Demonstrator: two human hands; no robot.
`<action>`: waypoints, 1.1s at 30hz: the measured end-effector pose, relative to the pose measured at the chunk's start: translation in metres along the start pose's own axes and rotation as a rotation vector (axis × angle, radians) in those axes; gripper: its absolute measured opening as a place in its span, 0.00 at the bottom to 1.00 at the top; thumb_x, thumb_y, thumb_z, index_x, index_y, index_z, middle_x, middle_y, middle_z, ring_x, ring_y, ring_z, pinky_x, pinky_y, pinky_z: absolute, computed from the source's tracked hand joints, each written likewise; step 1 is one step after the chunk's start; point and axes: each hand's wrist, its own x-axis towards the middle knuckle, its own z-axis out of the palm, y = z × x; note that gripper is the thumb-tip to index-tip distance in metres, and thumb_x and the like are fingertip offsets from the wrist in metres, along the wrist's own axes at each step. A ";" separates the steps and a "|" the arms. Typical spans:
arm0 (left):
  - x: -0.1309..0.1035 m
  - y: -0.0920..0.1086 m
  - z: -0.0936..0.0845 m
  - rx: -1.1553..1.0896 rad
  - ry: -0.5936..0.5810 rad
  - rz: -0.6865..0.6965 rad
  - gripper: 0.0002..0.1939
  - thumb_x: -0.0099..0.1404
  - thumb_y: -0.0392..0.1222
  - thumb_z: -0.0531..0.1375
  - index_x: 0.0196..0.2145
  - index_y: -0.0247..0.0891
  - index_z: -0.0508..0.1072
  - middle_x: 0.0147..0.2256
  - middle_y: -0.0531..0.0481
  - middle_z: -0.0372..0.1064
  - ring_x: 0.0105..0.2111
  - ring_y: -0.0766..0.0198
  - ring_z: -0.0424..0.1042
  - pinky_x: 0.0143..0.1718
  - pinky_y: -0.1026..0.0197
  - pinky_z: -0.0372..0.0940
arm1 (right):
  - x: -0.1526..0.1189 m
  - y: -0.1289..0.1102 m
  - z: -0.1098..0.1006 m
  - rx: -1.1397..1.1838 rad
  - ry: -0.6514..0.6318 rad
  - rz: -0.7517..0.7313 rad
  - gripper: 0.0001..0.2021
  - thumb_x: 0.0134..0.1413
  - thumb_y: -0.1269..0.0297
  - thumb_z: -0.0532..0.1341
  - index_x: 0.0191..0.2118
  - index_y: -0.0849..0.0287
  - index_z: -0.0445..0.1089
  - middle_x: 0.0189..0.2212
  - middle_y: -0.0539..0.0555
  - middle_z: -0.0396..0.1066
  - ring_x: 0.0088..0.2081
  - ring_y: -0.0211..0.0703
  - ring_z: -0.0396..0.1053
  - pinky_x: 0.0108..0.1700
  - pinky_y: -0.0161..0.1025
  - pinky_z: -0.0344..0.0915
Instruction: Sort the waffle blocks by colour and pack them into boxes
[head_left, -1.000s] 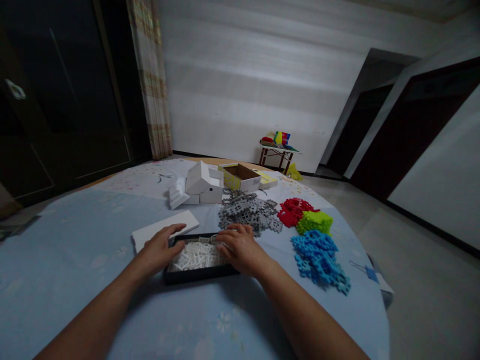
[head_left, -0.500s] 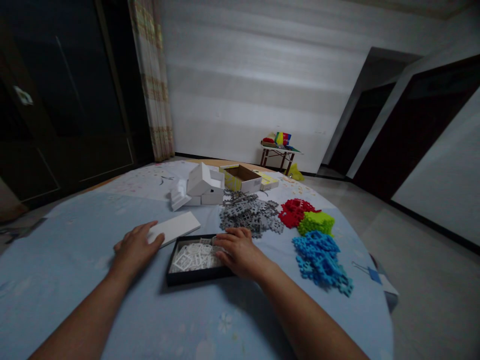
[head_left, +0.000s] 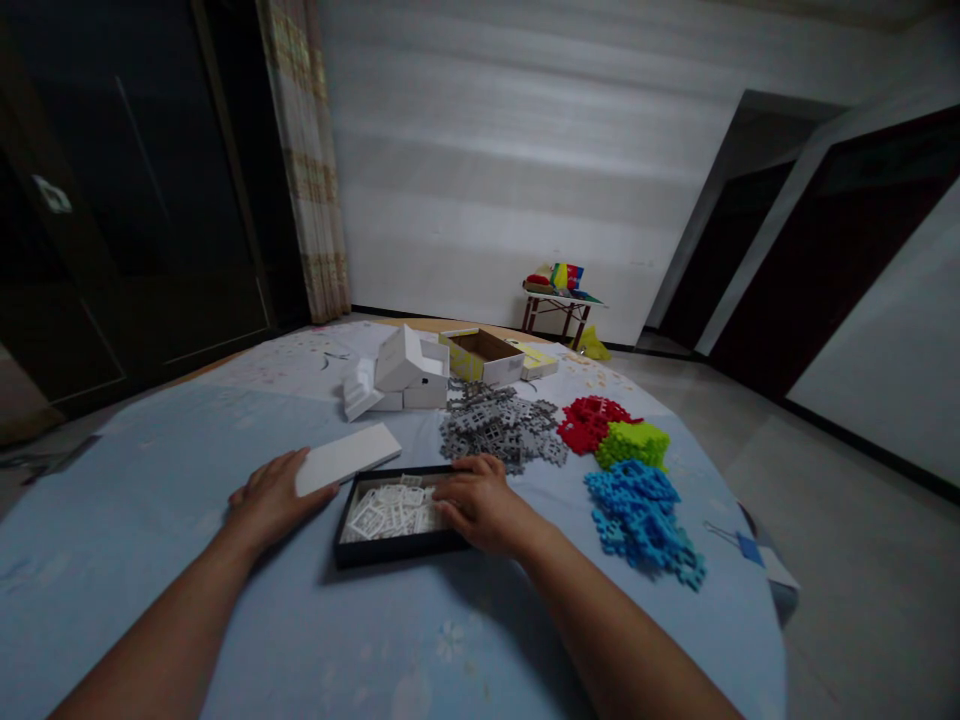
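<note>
The left hand (head_left: 270,500) holds the left end of a white panel (head_left: 350,457), the fingers around the left end and far side and the thumb stretched along the near edge. The panel lies at a slant, its right end pointing away from the person and its near edge just beside the far left corner of a black tray (head_left: 401,549). The tray sits on the table (head_left: 360,640) in front of the person, between the two hands, and is filled with small white pieces (head_left: 394,512).

The right hand (head_left: 478,503) is over the tray's right end, fingers bent and close together, the fingertips at the pieces and the far rim. Whether it grips the tray or only rests there, one cannot tell; the hand hides that end.

Just behind the tray is a heap of grey pieces (head_left: 502,428). To its right, red pieces (head_left: 595,424), green pieces (head_left: 634,444) and blue pieces (head_left: 637,515) lie in neighbouring piles, the blue nearest the person. Farther back on the table, white boxes (head_left: 412,368) stand to the left of an open yellow-and-white box (head_left: 480,357). A blue-and-white cloth with a flower print (head_left: 450,642) covers the table.
</note>
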 end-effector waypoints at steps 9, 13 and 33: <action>0.000 -0.002 -0.008 -0.003 0.015 -0.066 0.47 0.47 0.68 0.52 0.59 0.38 0.55 0.56 0.33 0.56 0.55 0.36 0.53 0.48 0.40 0.54 | -0.001 0.009 -0.011 0.058 0.239 0.041 0.11 0.60 0.63 0.52 0.40 0.54 0.72 0.38 0.52 0.74 0.49 0.45 0.62 0.55 0.48 0.45; -0.001 0.002 -0.022 -0.088 0.102 -0.124 0.47 0.45 0.70 0.54 0.58 0.40 0.58 0.52 0.33 0.57 0.53 0.35 0.54 0.47 0.42 0.55 | -0.003 0.018 -0.017 0.069 0.365 0.074 0.12 0.60 0.62 0.52 0.38 0.55 0.73 0.37 0.53 0.74 0.47 0.44 0.64 0.52 0.46 0.51; -0.051 0.079 -0.046 -0.366 -0.020 0.554 0.44 0.45 0.59 0.63 0.58 0.41 0.56 0.54 0.43 0.56 0.55 0.50 0.55 0.57 0.48 0.53 | -0.016 0.023 -0.015 0.660 0.407 0.294 0.27 0.53 0.52 0.57 0.57 0.56 0.58 0.56 0.60 0.60 0.53 0.49 0.63 0.51 0.48 0.62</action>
